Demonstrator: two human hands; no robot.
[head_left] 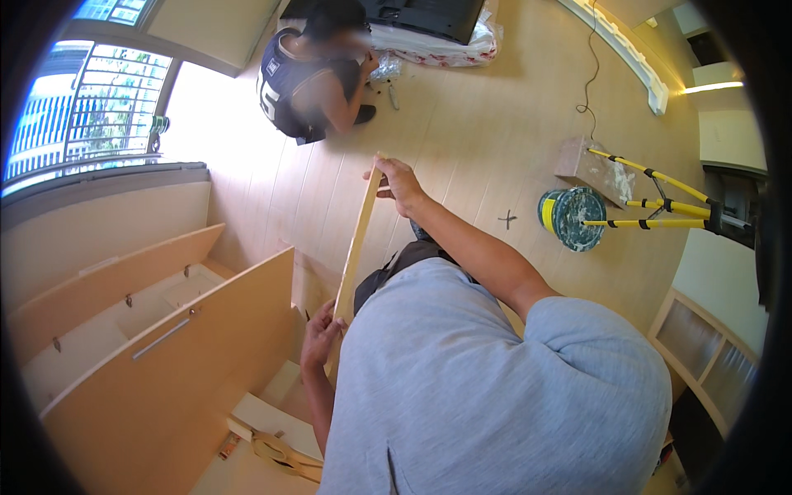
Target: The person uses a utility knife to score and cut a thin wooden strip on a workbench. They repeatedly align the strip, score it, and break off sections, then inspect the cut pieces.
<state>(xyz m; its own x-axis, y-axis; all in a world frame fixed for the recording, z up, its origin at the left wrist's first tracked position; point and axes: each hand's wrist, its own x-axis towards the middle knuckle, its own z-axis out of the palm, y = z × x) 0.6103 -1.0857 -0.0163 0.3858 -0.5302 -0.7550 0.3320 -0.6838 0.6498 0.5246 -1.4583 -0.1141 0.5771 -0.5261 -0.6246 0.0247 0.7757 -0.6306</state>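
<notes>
A long, narrow wooden board [358, 235], seen nearly edge-on, slants across in front of me. Its far end is gripped by my right hand [399, 183], with the thumb over the top edge and the fingers bent beneath. Lower down, next to my body, my left hand [320, 337] is wrapped round the near part of the same board. Light scuffs or marks run along the edge. My shirt hides part of the board's near end.
At left, cabinets have raised wooden doors [181, 355] with a handle and hinges. A person [309, 78] crouches ahead beside a flat black screen [429, 16]. On the right stand a paint-smeared bucket [582, 219], a yellow-legged tripod [672, 206] and a box [577, 158]. A cable [592, 74] lies beyond.
</notes>
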